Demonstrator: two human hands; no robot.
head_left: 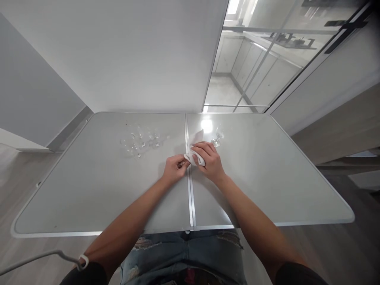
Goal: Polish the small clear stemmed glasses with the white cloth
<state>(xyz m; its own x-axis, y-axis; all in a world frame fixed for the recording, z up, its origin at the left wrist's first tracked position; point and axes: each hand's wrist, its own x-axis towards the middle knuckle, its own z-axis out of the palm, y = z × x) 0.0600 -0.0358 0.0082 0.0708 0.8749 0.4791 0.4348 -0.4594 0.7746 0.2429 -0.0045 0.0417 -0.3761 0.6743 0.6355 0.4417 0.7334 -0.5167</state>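
My right hand is closed around a folded white cloth above the seam in the middle of the table. Pressed up against the cloth from the left, my left hand has its fingers curled round a small clear glass. Most of that glass is hidden by the fingers and the cloth. Just beyond my right hand, a small stemmed glass stands on the table. Farther left, several clear stemmed glasses form a loose group; their outlines are faint against the pale top.
The pale table has a metal rim and a metal seam across its middle. A white wall rises behind it. Glass door panels are at the back right. A grey cable hangs at the lower left.
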